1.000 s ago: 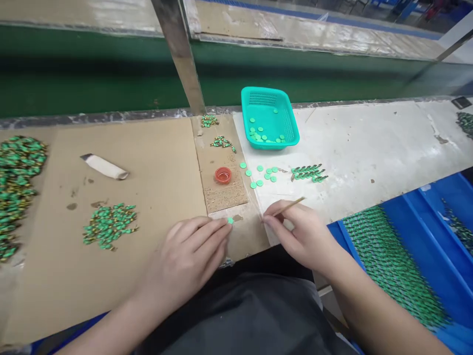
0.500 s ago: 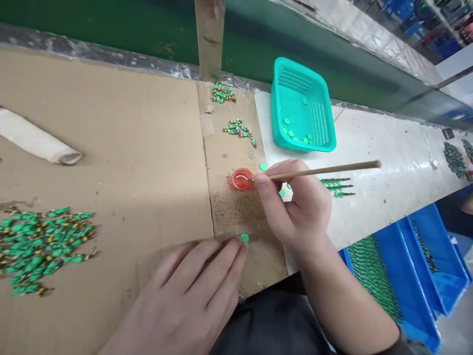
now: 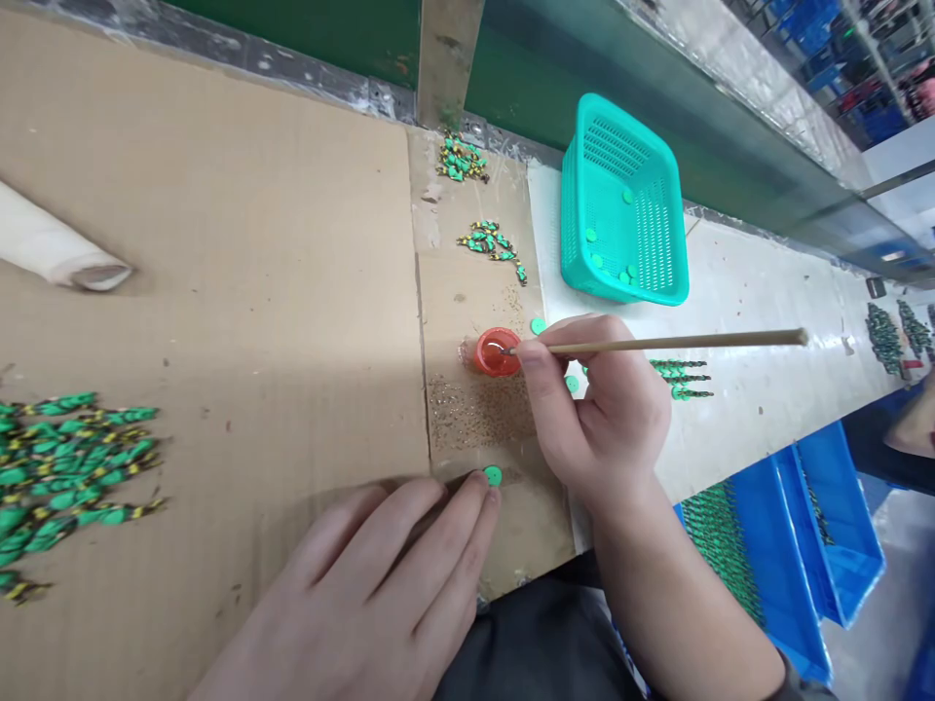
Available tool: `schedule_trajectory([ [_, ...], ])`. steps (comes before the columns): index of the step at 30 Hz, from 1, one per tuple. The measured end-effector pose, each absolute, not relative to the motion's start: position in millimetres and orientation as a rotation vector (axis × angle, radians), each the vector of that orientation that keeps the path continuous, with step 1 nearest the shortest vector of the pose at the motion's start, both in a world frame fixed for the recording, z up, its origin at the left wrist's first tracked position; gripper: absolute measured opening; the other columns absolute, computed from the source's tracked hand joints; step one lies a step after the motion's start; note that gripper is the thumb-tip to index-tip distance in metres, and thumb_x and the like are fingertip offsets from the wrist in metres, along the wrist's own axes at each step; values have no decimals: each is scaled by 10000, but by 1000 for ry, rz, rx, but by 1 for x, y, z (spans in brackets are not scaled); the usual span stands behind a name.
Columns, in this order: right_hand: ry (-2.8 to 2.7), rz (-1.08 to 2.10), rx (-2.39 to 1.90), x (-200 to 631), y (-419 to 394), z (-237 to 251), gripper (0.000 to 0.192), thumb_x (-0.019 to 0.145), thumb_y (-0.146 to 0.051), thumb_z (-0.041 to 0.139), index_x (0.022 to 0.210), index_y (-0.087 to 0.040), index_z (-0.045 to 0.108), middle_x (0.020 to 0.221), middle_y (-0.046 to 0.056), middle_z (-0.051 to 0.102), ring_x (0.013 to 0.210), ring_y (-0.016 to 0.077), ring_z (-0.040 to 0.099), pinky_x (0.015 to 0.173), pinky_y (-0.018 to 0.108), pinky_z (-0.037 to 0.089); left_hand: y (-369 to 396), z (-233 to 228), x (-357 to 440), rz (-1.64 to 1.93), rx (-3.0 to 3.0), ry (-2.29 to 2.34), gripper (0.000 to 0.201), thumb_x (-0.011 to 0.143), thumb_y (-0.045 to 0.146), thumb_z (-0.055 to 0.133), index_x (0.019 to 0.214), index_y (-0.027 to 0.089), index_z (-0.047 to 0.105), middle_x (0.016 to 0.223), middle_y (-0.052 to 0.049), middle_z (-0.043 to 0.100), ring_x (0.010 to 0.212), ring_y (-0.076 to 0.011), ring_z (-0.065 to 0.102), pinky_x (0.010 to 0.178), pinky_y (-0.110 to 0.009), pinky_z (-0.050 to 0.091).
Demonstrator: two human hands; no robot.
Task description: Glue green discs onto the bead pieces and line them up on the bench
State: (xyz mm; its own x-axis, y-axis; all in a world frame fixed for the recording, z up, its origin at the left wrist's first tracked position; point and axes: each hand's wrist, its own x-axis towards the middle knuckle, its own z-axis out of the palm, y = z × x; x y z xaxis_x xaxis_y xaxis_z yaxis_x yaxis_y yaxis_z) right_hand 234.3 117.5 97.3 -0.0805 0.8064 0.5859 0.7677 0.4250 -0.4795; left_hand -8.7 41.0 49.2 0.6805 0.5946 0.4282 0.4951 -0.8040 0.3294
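Note:
My right hand (image 3: 606,419) pinches a thin wooden-handled brush (image 3: 693,341) close to its lower end. The brush tip dips into a small red cup (image 3: 498,372) with a shiny layer inside. My left hand (image 3: 380,584) lies palm down on the cardboard with its fingers stretched out; its thumb is hidden. Its fingertips touch the edge of a green button-like disc (image 3: 493,476). Another green disc (image 3: 539,325) lies just beyond my right hand, and one more (image 3: 572,384) shows behind its fingers. Golden specks (image 3: 474,414) are scattered between the cup and my left hand.
Green-and-yellow pieces (image 3: 73,467) lie at left, with smaller groups (image 3: 462,159) near the back. A white tube (image 3: 51,239) lies at far left. Right are a turquoise basket (image 3: 568,234) holding green discs, dark strands (image 3: 683,378) and blue bins (image 3: 774,526). Another person's arm shows at far right.
The whole view has shifted, so most nearby things sit a little further right. The brush stays in the cup, its handle at a slightly different angle. My left hand remains at the disc.

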Motion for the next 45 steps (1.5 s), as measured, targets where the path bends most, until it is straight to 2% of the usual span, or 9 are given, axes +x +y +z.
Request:
schedule_trajectory([
  [13, -1831, 94, -1304, 234, 118, 99, 189, 1229, -189, 715, 1084, -306, 685, 934, -10, 779, 807, 194, 764, 754, 386, 654, 42, 52, -9, 783, 2725, 884, 478, 1110, 186, 588, 1522, 165, 830, 1626, -82, 816, 1357, -349, 687, 1090, -581, 524],
  [17, -1769, 67, -1223, 236, 98, 103, 137, 1214, -180, 719, 1212, -316, 730, 962, 13, 789, 846, 233, 774, 759, 431, 679, 40, 52, -11, 748, 2685, 888, 491, 1100, 185, 597, 1530, 171, 833, 1663, -71, 804, 1403, -349, 704, 1143, -576, 548],
  [22, -1733, 199, -1247, 239, 55, 91, 288, 1164, -109, 718, 1394, -282, 742, 973, 31, 827, 790, 226, 792, 693, 411, 714, 33, 42, -16, 734, 2649, 911, 603, 1089, 185, 604, 1667, 211, 771, 1750, -68, 758, 1485, -353, 719, 1221, -573, 608],
  [29, -1777, 281, -1246, 236, 32, 84, 296, 1144, -78, 670, 1363, -271, 719, 934, 38, 816, 762, 224, 803, 652, 379, 734, 28, 34, -21, 727, 2588, 934, 613, 1018, 233, 771, 1611, 380, 813, 1669, -47, 809, 1532, -375, 734, 1278, -568, 643],
  [34, -1882, 317, -1231, 237, 26, 88, 355, 1122, -68, 684, 1423, -255, 697, 945, 54, 846, 767, 230, 821, 670, 388, 772, 27, 33, -22, 717, 2596, 921, 519, 1024, 236, 778, 1522, 363, 853, 1677, -54, 803, 1527, -385, 737, 1277, -603, 649],
  [39, -1833, 359, -1194, 238, 24, 84, 310, 1133, -94, 680, 1407, -232, 721, 956, 71, 849, 772, 239, 808, 657, 415, 775, 27, 34, -23, 715, 2549, 919, 587, 1024, 217, 798, 1588, 375, 822, 1699, -47, 794, 1541, -388, 741, 1280, -593, 652],
  [45, -1883, 374, -1218, 237, 25, 88, 272, 1133, -65, 677, 1355, -218, 706, 943, 75, 835, 781, 216, 804, 679, 374, 763, 25, 33, -24, 707, 2488, 919, 590, 1052, 230, 805, 1622, 384, 811, 1695, -53, 794, 1559, -391, 745, 1309, -605, 653],
])
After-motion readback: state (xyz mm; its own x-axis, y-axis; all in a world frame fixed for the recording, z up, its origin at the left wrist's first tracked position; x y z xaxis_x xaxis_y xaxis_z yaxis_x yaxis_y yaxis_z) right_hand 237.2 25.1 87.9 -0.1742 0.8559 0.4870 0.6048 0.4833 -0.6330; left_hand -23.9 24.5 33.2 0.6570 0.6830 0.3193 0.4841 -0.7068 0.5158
